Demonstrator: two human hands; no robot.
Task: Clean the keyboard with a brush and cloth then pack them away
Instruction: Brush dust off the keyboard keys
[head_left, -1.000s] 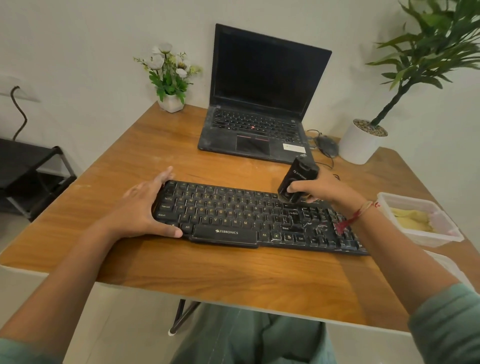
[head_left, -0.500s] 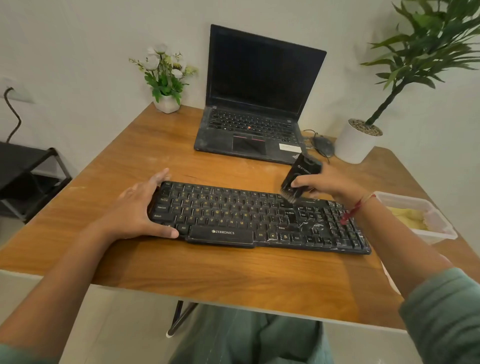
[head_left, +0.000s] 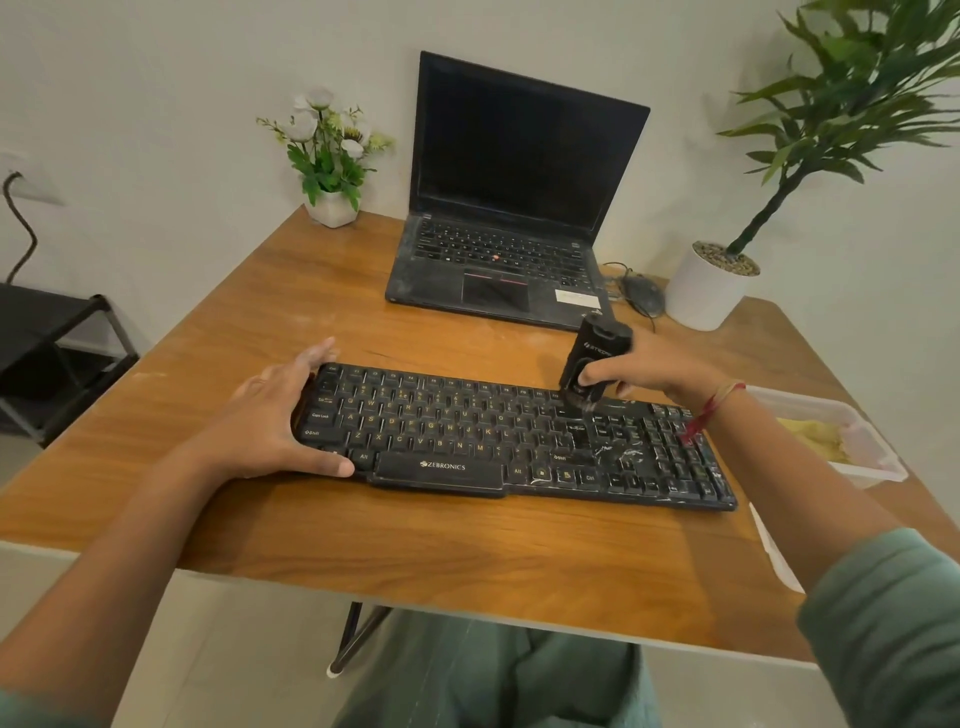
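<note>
step: brushing phase, my read; cloth wipe and packing away not yet done
right hand (head_left: 649, 371): fingers and thumb curled round the brush (head_left: 595, 364), firm wrap, nothing else held
brush: stands near upright, bristles down, below the right fingertips, touching the keyboard (head_left: 467, 436) top rows just right of middle
left hand (head_left: 265, 415): fingers fairly straight and spread, thumb laid on the front edge, other fingers along the left end; braces, does not wrap
keyboard: flat on the table (head_left: 467, 545), long axis runs from left fingers across to right fingers and past them
key relation: white specks lie on keys toward the person and outward of the bristles, under the right wrist side; keys inward toward the left fingers look cleaner, hard to tell
nearer hand: right, already on it; left is well apart from the dirty patch
next move, guess: sweep along the long axis, row by row, bristles pulled toward the body
cloth (head_left: 818, 439): yellow, in the clear container (head_left: 878, 457), outward of the right wrist, just beside the keyboard's right end
risk: crumbs flicked onto the laptop (head_left: 509, 208) beyond the right fingers
</note>
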